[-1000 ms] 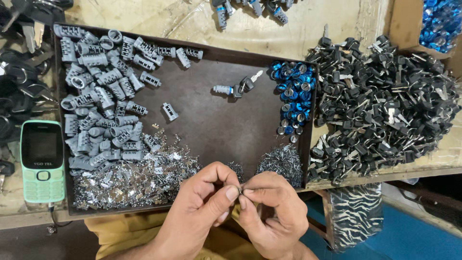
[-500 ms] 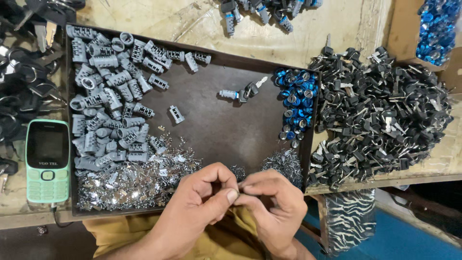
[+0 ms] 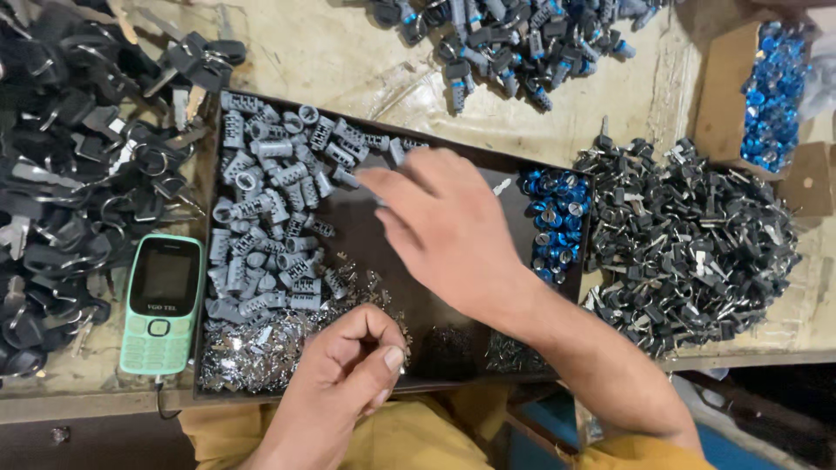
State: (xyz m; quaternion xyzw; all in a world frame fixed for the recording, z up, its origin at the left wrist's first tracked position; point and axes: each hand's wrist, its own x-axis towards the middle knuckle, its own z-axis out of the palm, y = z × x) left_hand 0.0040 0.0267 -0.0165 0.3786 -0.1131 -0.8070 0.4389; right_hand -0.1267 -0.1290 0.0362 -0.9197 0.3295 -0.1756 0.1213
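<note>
The right hand (image 3: 444, 231) stretches across the middle of the dark tray (image 3: 348, 231), fingers spread and empty, tips just by the grey cylinders (image 3: 270, 218) at upper left. The left hand (image 3: 353, 361) sits curled at the bottom, fingertips pinched, perhaps on a tiny metal piece, too small to tell. A careless sweep could scatter the cylinders or nudge the blue caps (image 3: 555, 218).

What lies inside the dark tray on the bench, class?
Inside the dark tray: grey cylinder parts, small shiny metal pieces and blue caps. The right hand reaches over its middle, covering what is beneath.
</note>
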